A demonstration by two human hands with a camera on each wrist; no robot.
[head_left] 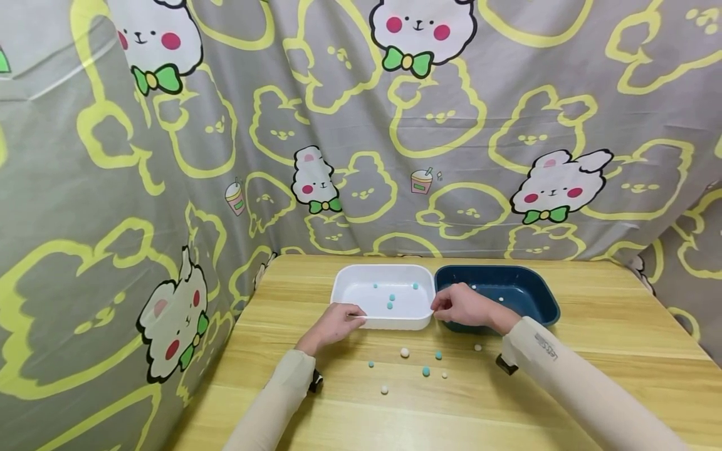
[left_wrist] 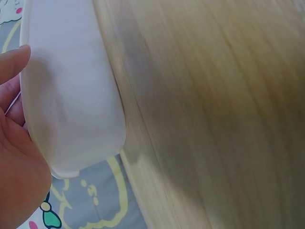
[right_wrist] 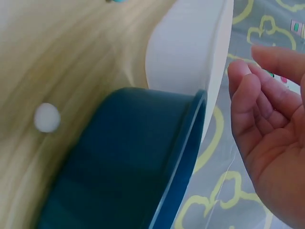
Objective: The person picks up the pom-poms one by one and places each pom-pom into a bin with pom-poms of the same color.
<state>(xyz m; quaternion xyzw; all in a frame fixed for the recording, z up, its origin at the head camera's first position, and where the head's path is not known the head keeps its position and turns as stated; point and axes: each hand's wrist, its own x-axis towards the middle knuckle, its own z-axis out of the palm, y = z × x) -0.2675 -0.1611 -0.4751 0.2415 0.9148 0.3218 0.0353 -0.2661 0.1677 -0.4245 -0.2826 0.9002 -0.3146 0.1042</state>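
My left hand (head_left: 338,322) is at the near rim of a white plastic basin (head_left: 395,322). In the left wrist view, its thumb lies against the outside of the rim while the other fingers reach behind it. Several small teal balls (head_left: 392,297) lie inside this basin. Over the left end of a dark blue basin (head_left: 536,294), near where the two basins meet, hovers my right hand (head_left: 465,305). The right wrist view shows its fingers (right_wrist: 245,90) loosely bent, the thumb apart, and nothing visible between them. Small white balls (head_left: 501,299) lie in the blue basin.
On the wooden table (head_left: 338,413), in front of the basins, are scattered white balls (head_left: 405,352) and teal balls (head_left: 425,371). A grey patterned curtain (head_left: 361,138) hangs behind the table's back edge and along its left side.
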